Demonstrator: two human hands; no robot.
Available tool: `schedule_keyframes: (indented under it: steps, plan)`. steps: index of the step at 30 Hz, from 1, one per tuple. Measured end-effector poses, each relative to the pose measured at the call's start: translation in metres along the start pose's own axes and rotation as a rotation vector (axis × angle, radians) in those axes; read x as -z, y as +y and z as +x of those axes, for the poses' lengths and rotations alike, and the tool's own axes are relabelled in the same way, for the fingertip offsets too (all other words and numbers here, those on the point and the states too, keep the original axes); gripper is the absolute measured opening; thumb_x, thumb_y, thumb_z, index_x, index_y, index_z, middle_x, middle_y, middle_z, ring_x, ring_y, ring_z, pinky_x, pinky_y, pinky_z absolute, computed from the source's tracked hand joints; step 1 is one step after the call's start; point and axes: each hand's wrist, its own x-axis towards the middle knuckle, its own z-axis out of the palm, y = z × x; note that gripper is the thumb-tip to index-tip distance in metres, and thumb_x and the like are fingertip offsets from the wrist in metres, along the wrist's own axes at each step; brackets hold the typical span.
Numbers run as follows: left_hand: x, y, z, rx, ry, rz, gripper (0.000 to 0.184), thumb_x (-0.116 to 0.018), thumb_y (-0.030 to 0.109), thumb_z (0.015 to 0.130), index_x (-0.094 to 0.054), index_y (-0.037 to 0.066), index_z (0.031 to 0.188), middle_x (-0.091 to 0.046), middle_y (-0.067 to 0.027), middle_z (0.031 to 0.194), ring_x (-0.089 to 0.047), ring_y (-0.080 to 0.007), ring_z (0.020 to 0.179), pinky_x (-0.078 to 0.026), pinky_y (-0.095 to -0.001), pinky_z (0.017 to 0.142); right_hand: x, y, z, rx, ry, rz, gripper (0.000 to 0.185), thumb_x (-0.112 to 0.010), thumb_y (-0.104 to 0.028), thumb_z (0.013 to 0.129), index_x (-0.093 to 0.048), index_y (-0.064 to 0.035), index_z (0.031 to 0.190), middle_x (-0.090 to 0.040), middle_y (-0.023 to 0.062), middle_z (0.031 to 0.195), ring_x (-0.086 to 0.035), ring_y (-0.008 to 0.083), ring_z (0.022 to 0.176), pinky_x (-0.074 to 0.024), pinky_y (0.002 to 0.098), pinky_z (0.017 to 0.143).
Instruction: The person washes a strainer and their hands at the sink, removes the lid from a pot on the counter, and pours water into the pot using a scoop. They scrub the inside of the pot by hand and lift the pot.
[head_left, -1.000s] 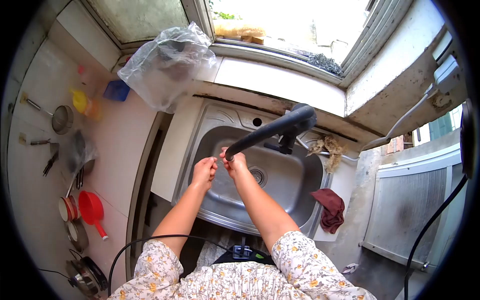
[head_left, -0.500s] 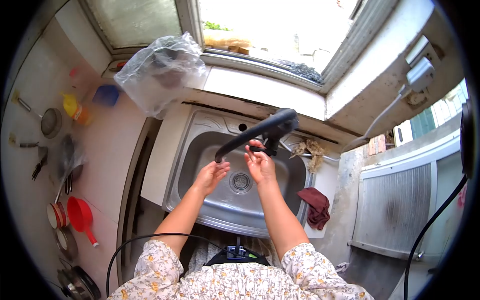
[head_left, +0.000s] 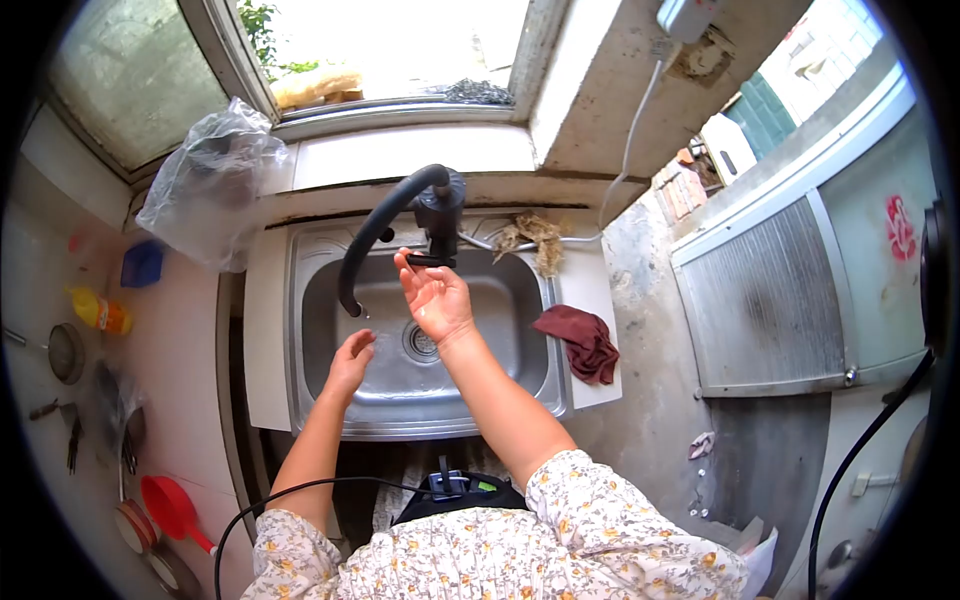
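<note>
My left hand [head_left: 350, 362] is over the left part of the steel sink [head_left: 470, 425], just below the mouth of the black curved faucet [head_left: 372, 225]. Its fingers are loosely stretched and it holds nothing; a small drop shows by the spout. Palm up, my right hand [head_left: 437, 302] lies under the black faucet lever [head_left: 432, 261]. Its fingers are apart, with the fingertips at the lever's left end; whether they press on it I cannot tell. Between the hands, the drain strainer [head_left: 420, 342] shows in the basin.
A dark red cloth [head_left: 583, 343] drapes over the sink's right edge, with a tan fibrous scrubber [head_left: 530, 240] behind it. A clear plastic bag [head_left: 215, 185] sits at the back left. Further left are a yellow bottle [head_left: 98, 310] and a red ladle-like scoop [head_left: 172, 508].
The view has shifted right, so the sink appears further left. My left hand has dropped a little away from the spout. My right hand stays at the lever.
</note>
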Motion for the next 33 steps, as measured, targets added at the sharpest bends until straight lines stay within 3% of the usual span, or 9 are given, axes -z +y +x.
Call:
schedule_keyframes:
  steps: [3, 9, 11, 13, 16, 18, 22, 28, 33]
  plan:
    - [-0.003, -0.004, 0.004, 0.015, -0.054, 0.014, 0.035, -0.048, 0.004, 0.083, -0.045, -0.001, 0.117, -0.053, -0.0102, 0.114, -0.048, -0.0182, 0.108, -0.036, -0.0286, 0.094, 0.012, -0.004, -0.001, -0.071, 0.1, -0.059, 0.026, -0.05, -0.004, 0.076, -0.052, 0.0038, 0.1, -0.057, 0.0162, 0.102, -0.056, 0.0279, 0.096, -0.0503, 0.0334, 0.079]
    - [-0.003, -0.003, 0.004, -0.052, -0.111, 0.467, 0.029, -0.052, 0.01, 0.082, -0.054, 0.001, 0.109, -0.058, -0.0116, 0.107, -0.054, -0.0207, 0.101, -0.04, -0.0296, 0.089, 0.031, -0.027, -0.062, -0.479, 0.159, -1.72, 0.025, -0.052, -0.018, 0.085, -0.056, -0.0032, 0.105, -0.062, 0.0085, 0.089, -0.06, 0.0184, 0.083, -0.0478, 0.0299, 0.071]
    - [-0.004, 0.01, -0.01, -0.053, -0.123, 0.639, 0.027, -0.054, 0.013, 0.08, -0.057, 0.002, 0.105, -0.059, -0.0123, 0.105, -0.057, -0.023, 0.097, -0.042, -0.0303, 0.086, 0.061, -0.043, -0.072, -0.339, 0.197, -1.293, 0.022, -0.056, -0.019, 0.081, -0.06, -0.0054, 0.098, -0.063, 0.006, 0.08, -0.062, 0.02, 0.075, -0.0453, 0.0324, 0.076]
    - [-0.006, 0.026, -0.021, -0.084, -0.083, 0.646, 0.022, -0.057, 0.017, 0.078, -0.063, 0.006, 0.096, -0.06, -0.0104, 0.103, -0.055, -0.0234, 0.098, -0.04, -0.0347, 0.087, 0.072, -0.062, -0.097, -0.462, -0.044, -3.125, 0.019, -0.059, -0.018, 0.075, -0.063, -0.0061, 0.09, -0.063, 0.0081, 0.076, -0.06, 0.0238, 0.079, -0.0404, 0.0328, 0.085]
    - [0.004, 0.022, -0.043, -0.376, 0.082, 1.138, 0.019, -0.058, 0.019, 0.077, -0.065, 0.007, 0.089, -0.059, -0.0084, 0.105, -0.053, -0.0234, 0.101, -0.036, -0.0378, 0.089, 0.074, -0.087, -0.126, -0.151, -0.173, -2.939, 0.015, -0.06, -0.015, 0.07, -0.063, -0.0061, 0.082, -0.061, 0.0099, 0.084, -0.055, 0.0261, 0.087, -0.0372, 0.0342, 0.087]
    - [0.008, 0.014, -0.064, -0.377, 0.189, 1.025, 0.018, -0.059, 0.02, 0.076, -0.065, 0.007, 0.086, -0.058, -0.008, 0.107, -0.052, -0.0238, 0.103, -0.034, -0.0385, 0.09, 0.066, -0.107, -0.143, 0.471, -0.16, -2.747, 0.013, -0.058, -0.016, 0.071, -0.061, -0.0069, 0.079, -0.055, 0.0096, 0.093, -0.05, 0.0235, 0.092, -0.0388, 0.0349, 0.08]
    - [-0.029, 0.021, -0.117, -0.408, 0.418, 0.726, 0.017, -0.058, 0.015, 0.077, -0.062, 0.004, 0.089, -0.056, -0.0096, 0.109, -0.052, -0.0265, 0.101, -0.037, -0.0359, 0.088, 0.032, -0.17, -0.179, 0.774, 0.139, -2.725, 0.033, -0.066, -0.016, 0.065, -0.054, -0.0099, 0.096, -0.047, 0.0064, 0.094, -0.047, 0.0241, 0.089, -0.0387, 0.0362, 0.074]
    - [-0.102, -0.009, -0.129, -0.242, 0.39, 0.244, 0.017, -0.055, 0.01, 0.082, -0.059, 0.0, 0.096, -0.06, -0.0058, 0.089, -0.057, -0.0136, 0.08, -0.044, -0.0244, 0.075, 0.073, -0.246, -0.183, 0.482, -0.049, -2.68, 0.03, -0.068, -0.017, 0.068, -0.055, -0.0074, 0.093, -0.052, 0.0068, 0.085, -0.053, 0.0221, 0.079, -0.0445, 0.0325, 0.066]
    - [-0.162, 0.041, -0.124, -0.17, 0.109, 0.052, 0.018, -0.05, 0.01, 0.086, -0.059, -0.002, 0.096, -0.061, -0.0063, 0.09, -0.057, -0.0131, 0.085, -0.045, -0.0253, 0.079, 0.008, -0.248, -0.169, 0.058, 0.117, -1.008, 0.017, -0.058, -0.016, 0.083, -0.056, -0.0051, 0.096, -0.06, 0.0018, 0.078, -0.054, 0.008, 0.058, -0.0423, 0.0206, 0.048]
